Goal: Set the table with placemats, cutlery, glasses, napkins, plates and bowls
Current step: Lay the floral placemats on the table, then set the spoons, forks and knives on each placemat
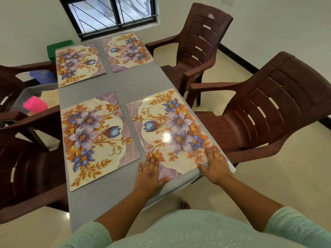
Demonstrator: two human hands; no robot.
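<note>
Grey table (118, 86); hands flat on placemat (172, 129)

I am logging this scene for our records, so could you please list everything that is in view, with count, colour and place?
placemats: four, floral purple, orange and cream, in two rows on the table.
table: one, grey top, centre.
chairs: four, dark brown plastic, two on each side of the table.
window: one, black frame with bars, far wall.
green box: one, beyond the table's far left corner.
blue bucket: one, floor at left.
pink container: one, at left, behind a chair.
left hand: flat on the nearest right placemat's near corner.
right hand: flat on that placemat's right edge.
</note>
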